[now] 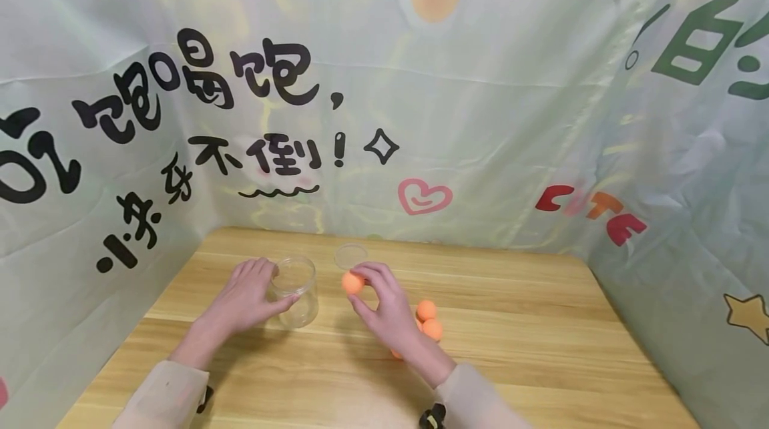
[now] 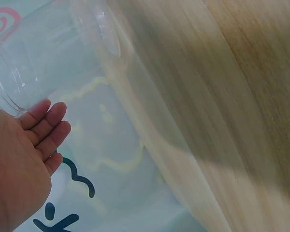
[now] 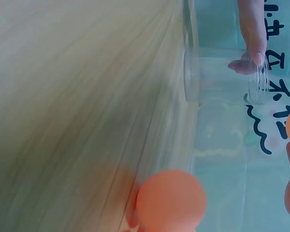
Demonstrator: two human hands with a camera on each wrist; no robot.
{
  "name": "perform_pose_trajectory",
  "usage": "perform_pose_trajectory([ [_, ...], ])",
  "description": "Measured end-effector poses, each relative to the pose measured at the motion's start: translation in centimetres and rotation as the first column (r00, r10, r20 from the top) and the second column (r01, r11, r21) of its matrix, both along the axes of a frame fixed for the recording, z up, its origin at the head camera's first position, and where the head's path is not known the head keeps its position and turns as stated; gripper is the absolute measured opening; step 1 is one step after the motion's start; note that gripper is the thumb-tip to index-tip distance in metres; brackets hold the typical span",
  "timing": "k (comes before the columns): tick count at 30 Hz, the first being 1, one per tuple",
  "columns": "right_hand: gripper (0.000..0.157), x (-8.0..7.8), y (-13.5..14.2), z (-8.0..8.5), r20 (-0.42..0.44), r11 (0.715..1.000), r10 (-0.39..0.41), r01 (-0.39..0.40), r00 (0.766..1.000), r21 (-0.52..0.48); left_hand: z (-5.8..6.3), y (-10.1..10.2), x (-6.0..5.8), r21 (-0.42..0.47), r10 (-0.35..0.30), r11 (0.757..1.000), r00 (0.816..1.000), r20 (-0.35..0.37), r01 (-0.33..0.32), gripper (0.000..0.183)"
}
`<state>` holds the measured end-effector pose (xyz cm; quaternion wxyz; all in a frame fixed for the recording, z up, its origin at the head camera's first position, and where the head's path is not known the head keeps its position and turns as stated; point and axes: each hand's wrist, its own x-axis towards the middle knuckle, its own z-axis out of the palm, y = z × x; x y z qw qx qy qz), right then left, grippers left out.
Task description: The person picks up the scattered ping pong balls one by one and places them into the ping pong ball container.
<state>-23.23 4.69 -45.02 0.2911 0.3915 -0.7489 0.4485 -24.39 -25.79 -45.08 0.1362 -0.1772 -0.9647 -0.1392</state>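
Note:
A clear, open-topped jar (image 1: 300,312) stands upright on the wooden table, left of centre. My left hand (image 1: 247,295) holds it near the rim, thumb on the near side and fingers on the far side. In the left wrist view, the fingers (image 2: 50,128) lie along the jar wall (image 2: 53,58). Between thumb and fingertips, my right hand (image 1: 384,309) pinches an orange ping-pong ball (image 1: 352,283), raised off the table just right of the jar. Several more orange balls (image 1: 431,329) lie by the right wrist, partly hidden behind it.
Behind the right hand, a thin clear round disc (image 1: 351,256), apparently a lid, lies on the table (image 1: 510,322). Printed cloth walls (image 1: 504,149) enclose the back and both sides. One loose ball (image 3: 171,200) looms close in the right wrist view.

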Motion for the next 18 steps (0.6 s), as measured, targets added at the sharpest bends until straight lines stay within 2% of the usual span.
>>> perform_pose_trajectory([
  [7,0.044,-0.1,-1.2,-0.1,0.062,0.999,0.025,-0.023,0.998,-0.039,0.0,-0.1,0.1,-0.003,0.001,1.000,1.000,0.006,-0.001,0.075],
  [18,0.046,-0.6,-3.2,0.2,0.060,0.995,0.059,-0.054,0.996,-0.085,0.2,0.2,0.1,0.007,0.002,1.000,1.000,0.001,-0.002,0.068],
])
